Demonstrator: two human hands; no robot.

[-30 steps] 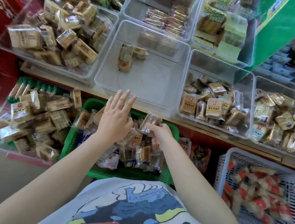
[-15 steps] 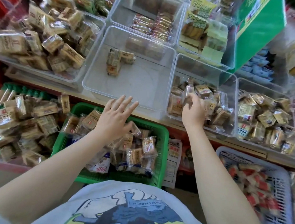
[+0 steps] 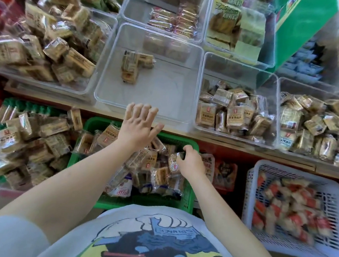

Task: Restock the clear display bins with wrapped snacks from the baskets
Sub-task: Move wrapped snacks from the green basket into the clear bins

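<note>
Head view: your containers, one by one.
Green basket [image 3: 187, 197]: heaped with wrapped snacks [image 3: 151, 159].
Right hand [image 3: 192, 163]: your fingers curl round one packet [image 3: 174, 162] at the basket's right edge.
Left hand [image 3: 138, 125]: fingers spread wide above the basket, holding nothing.
Middle clear bin [image 3: 145, 110]: only a few packets [image 3: 133, 67].
Right clear bin [image 3: 233, 134]: about half full.
White basket [image 3: 248, 196]: red-and-white packets.

Your shot's bright and evenly lit, daylight-ish, shadows soft. Wide-angle lens bends the edges hard. Motion blur smears the white basket [image 3: 292, 211] at lower right and the upper left corner; glare washes the clear bin [image 3: 146, 105] walls.
</note>
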